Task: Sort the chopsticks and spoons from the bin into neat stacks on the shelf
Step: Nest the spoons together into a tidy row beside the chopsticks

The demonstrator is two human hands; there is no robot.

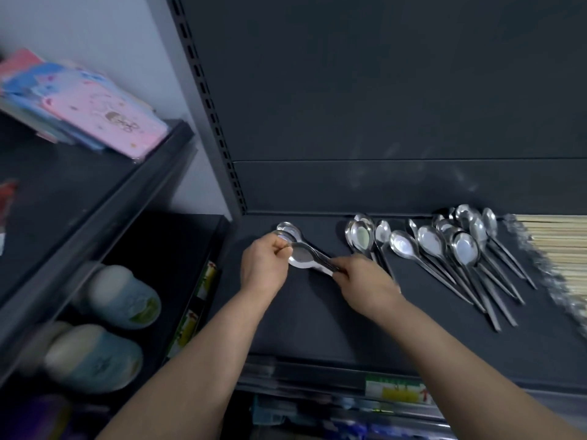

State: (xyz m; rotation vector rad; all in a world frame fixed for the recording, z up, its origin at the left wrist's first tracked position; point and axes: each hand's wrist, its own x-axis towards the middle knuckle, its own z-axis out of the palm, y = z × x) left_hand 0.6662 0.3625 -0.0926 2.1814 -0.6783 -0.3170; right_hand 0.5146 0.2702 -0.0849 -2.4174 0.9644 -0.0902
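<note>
My left hand (263, 266) pinches the bowl end and my right hand (365, 281) is curled round the handle end of a nested stack of polished steel spoons (301, 257). The two hands sit a spoon's length apart, low over the left part of the dark grey matte metal shelf (317, 328). A few more rounded spoon bowls (287, 230) show just behind my left knuckles; I cannot tell whether they belong to the same stack.

I judge this to be the squaring-up step: bowls seated one inside another, handles drawn into line. The next move seems to call for setting the stack flat without letting the slick metal slide apart, then reaching right for more.

To the right lie the loose mirror-bright spoons with slim dark handles (463, 249). They are fanned and overlapping, with their oval bowls towards the back panel. Beyond them, at the far right edge, sits a bundle of pale wooden chopsticks in crinkled clear wrap (559, 246). The bin is not in view.

A green and yellow price label (394, 389) sits on the shelf's front rail. On the neighbouring shelves to the left are flat pink patterned packs (104, 115) and, lower down, rounded pale blue and white tubs (124, 296), which are blurred.
</note>
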